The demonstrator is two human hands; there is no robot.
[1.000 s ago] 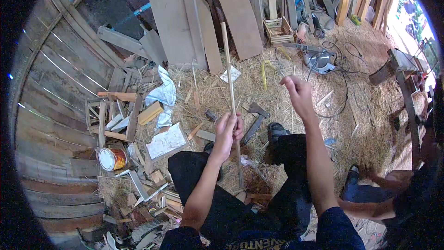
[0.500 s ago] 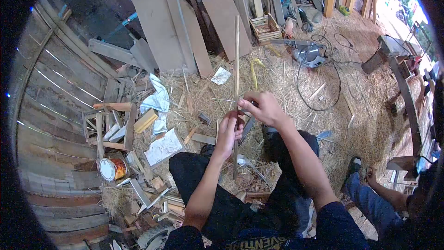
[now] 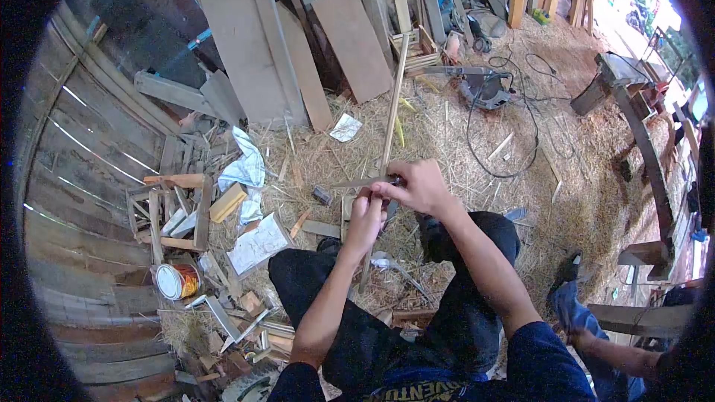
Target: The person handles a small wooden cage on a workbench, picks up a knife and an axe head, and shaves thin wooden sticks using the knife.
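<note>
A long thin wooden strip (image 3: 395,104) runs up and away from between my knees, tilted slightly to the right at its top. My left hand (image 3: 365,225) is closed around its lower part, with the thumb near the blade. In my right hand (image 3: 422,189) is a knife (image 3: 356,182); its dark handle is mostly covered by the fingers. The blade points left and crosses the strip just above my left hand. Whether its edge bites into the wood cannot be seen.
Straw-like shavings cover the ground. A circular saw (image 3: 484,89) with a looped cord lies ahead right; boards (image 3: 354,45) lean at the back. At left are a wooden frame (image 3: 201,212), a paint can (image 3: 177,281) and offcuts. Another person's arm (image 3: 618,353) is at lower right.
The strip's top has tipped to the right. My right hand has turned and shifted slightly left and down, and the blade shows more broadly. The other person's arm and leg have moved.
</note>
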